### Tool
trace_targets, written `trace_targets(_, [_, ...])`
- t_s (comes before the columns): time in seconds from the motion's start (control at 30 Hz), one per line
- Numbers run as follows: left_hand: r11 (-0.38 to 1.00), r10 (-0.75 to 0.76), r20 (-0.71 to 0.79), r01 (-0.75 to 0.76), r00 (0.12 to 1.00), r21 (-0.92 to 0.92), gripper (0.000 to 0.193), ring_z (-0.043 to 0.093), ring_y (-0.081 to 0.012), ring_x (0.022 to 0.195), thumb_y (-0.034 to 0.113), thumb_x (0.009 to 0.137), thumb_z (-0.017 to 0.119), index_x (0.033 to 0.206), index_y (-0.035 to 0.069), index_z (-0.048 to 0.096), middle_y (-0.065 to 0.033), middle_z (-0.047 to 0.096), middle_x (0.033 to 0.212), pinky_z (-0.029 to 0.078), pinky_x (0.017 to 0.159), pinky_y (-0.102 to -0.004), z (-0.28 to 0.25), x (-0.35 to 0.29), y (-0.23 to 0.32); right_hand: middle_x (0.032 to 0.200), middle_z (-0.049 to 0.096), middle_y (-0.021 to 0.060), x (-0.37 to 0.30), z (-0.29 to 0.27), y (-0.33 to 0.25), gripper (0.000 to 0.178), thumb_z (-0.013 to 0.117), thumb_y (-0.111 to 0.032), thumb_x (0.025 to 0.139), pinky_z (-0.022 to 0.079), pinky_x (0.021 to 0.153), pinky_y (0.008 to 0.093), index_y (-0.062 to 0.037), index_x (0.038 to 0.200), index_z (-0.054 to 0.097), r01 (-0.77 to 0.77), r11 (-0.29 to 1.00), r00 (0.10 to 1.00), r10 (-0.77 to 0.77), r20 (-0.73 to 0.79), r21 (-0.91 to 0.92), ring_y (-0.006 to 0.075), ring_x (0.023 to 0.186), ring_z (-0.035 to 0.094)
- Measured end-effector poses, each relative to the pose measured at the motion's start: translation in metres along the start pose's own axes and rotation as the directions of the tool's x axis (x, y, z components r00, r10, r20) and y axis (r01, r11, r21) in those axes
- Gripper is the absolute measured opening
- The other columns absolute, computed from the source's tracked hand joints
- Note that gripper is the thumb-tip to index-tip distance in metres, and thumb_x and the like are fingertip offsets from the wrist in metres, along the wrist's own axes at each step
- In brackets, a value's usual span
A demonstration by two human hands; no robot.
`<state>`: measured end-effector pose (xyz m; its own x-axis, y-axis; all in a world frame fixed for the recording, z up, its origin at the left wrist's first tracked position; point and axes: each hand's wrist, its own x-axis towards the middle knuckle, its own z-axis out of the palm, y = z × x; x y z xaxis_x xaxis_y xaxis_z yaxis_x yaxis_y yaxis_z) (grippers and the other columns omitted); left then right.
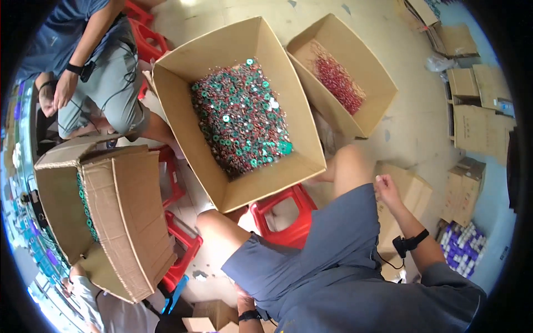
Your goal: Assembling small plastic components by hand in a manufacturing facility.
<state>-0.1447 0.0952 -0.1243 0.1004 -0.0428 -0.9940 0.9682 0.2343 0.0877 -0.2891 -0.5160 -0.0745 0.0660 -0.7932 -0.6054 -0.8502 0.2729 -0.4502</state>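
My right hand (pixel 388 191) is beside my right thigh, its fingers curled in; whatever they hold, if anything, is hidden. My left hand (pixel 243 298) is low beside my left thigh, largely covered by the shorts, so its fingers do not show. Ahead of my knees, a large open cardboard box (pixel 186 119) is tilted up on red stools. Inside lies a heap of small mixed parts (pixel 239 116): green rings, white discs and many reddish and metallic bits. Neither hand touches the box or the parts.
A second cardboard box (pixel 380 91) with small red parts (pixel 338 80) stands at the far right. A torn carton (pixel 130 216) with green rings is at left. A red stool (pixel 288 219) stands between my legs. A co-worker (pixel 105 66) sits far left; another person (pixel 119 311) is lower left.
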Motion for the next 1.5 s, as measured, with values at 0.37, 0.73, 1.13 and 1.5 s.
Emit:
trace_targets(0.37, [0.979,0.074,-0.257,-0.119,0.964,-0.165,0.06,0.052,-0.0313,0.124,0.052,0.101,0.037,0.136,0.005,0.049,-0.0166,0.056,0.133,0.038,0.11,-0.0489,-0.024,-0.168,0.062,0.1,0.067,0.0281,-0.172,-0.03,-0.06,0.052,0.044,-0.049,0.101,0.05,0.084,0.0512,0.0003,0.103,0.06,-0.087,0.734,0.958,0.248,0.146,-0.674,0.0437,0.097,0.065])
trace_targets(0.73, [0.998,-0.061,-0.325,0.046,0.944,-0.053,0.053,0.053,-0.0269,0.098,0.032,0.092,0.056,0.137,0.007,0.042,-0.0154,0.056,0.117,0.048,0.084,-0.0414,0.08,-0.147,0.12,0.091,0.07,0.0217,-0.108,-0.056,-0.036,0.044,0.056,-0.045,0.097,0.052,0.08,0.0476,-0.0022,0.097,0.063,0.013,0.841,0.999,-0.03,-0.022,-0.54,0.0405,0.09,0.068])
trace_targets(1.13, [0.559,0.184,-0.078,-0.039,0.98,0.828,0.049,0.061,-0.019,0.067,0.001,0.071,0.072,0.115,-0.001,0.052,-0.0091,0.063,0.085,0.053,0.062,-0.0325,0.144,-0.219,0.129,0.087,0.067,0.0134,-0.197,-0.039,-0.125,0.034,0.06,-0.032,0.098,0.053,0.073,0.0367,0.0,0.109,0.058,0.229,0.923,0.936,-0.122,0.329,-0.309,0.0245,0.075,0.066])
trace_targets(1.5, [0.798,0.315,0.204,-0.375,0.927,0.472,0.031,0.063,-0.0136,0.082,-0.003,0.09,0.063,0.119,0.002,0.055,-0.007,0.068,0.093,0.053,0.074,-0.0275,0.186,-0.275,0.13,0.09,0.069,0.0138,-0.176,-0.036,-0.143,0.031,0.061,-0.027,0.097,0.054,0.077,0.0347,0.0001,0.112,0.059,0.271,0.915,0.924,-0.161,0.346,-0.299,0.0227,0.081,0.067])
